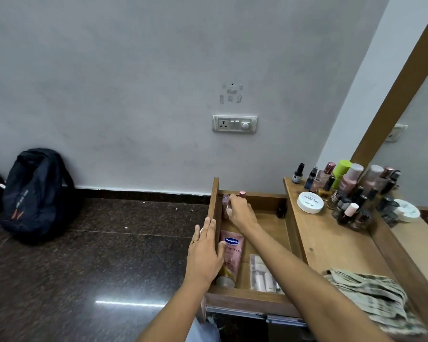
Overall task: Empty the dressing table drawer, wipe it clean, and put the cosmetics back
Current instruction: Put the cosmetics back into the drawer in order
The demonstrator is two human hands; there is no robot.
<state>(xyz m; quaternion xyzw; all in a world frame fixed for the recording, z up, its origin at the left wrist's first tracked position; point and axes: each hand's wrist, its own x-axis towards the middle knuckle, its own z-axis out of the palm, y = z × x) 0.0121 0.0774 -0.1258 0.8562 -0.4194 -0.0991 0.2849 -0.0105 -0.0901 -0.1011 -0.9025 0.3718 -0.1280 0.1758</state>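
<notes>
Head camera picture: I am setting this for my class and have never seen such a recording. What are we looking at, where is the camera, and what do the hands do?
There is no machine here: a person wears one camera on the head, so you look down along their own arms. The left hand lies flat, fingers straight, against the outer side of the open wooden drawer. The right hand reaches to the drawer's far end, among small pink-capped bottles; whether it grips one is unclear. Also in the drawer lie a pink Vaseline tube and a clear packet. On the tabletop are many bottles, a white jar and a crumpled cloth.
</notes>
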